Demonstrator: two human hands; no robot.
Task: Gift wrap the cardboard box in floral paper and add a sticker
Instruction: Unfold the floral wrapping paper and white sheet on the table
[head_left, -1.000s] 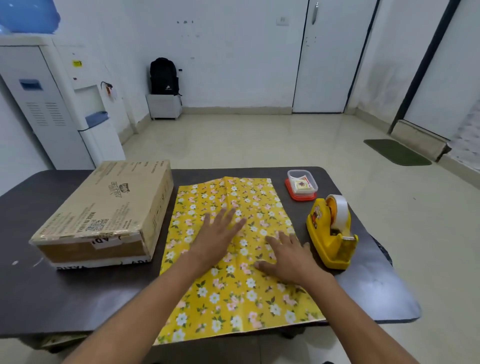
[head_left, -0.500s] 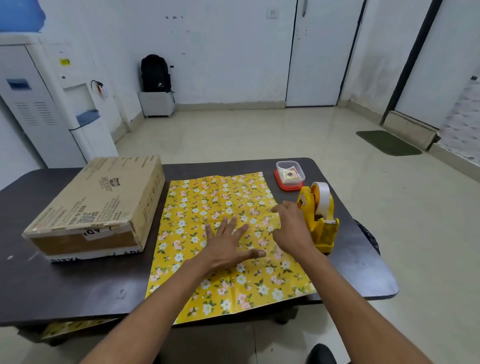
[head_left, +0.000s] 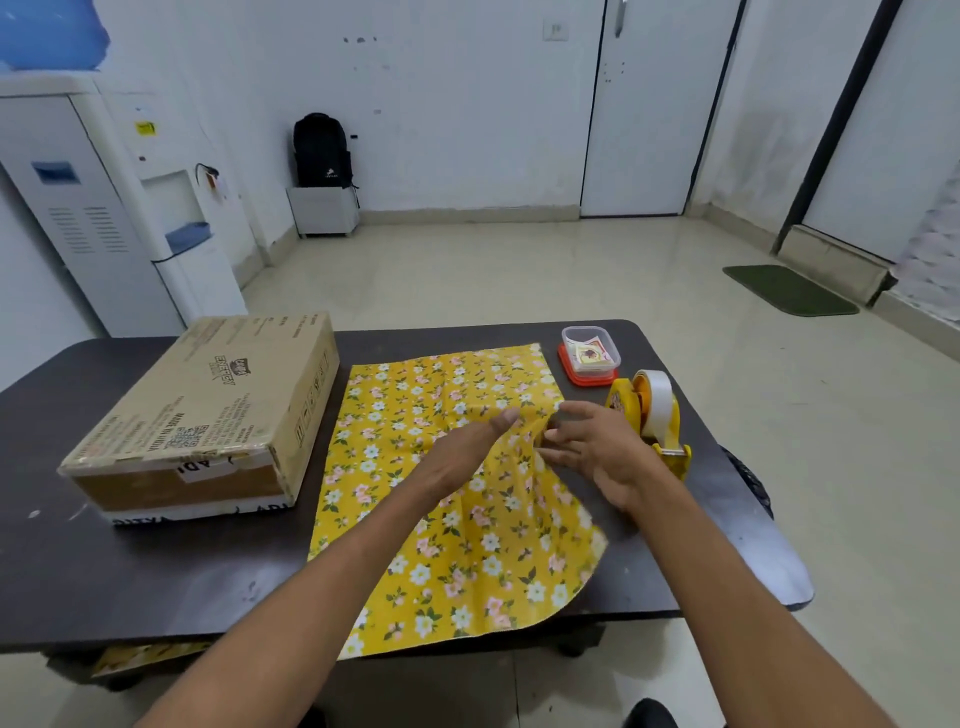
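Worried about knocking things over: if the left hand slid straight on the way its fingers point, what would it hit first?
Probably the clear container, past the floral paper's far right corner. The left hand points that way, though the right hand lies close beside that line.

This looks like a sparse office room. A white water dispenser (head_left: 171, 218) stands by bare white walls (head_left: 467, 104), a black backpack (head_left: 322, 150) sits on a low white cabinet (head_left: 324, 210), and glossy floor tiles (head_left: 519, 275) run to a closed door (head_left: 649, 130).
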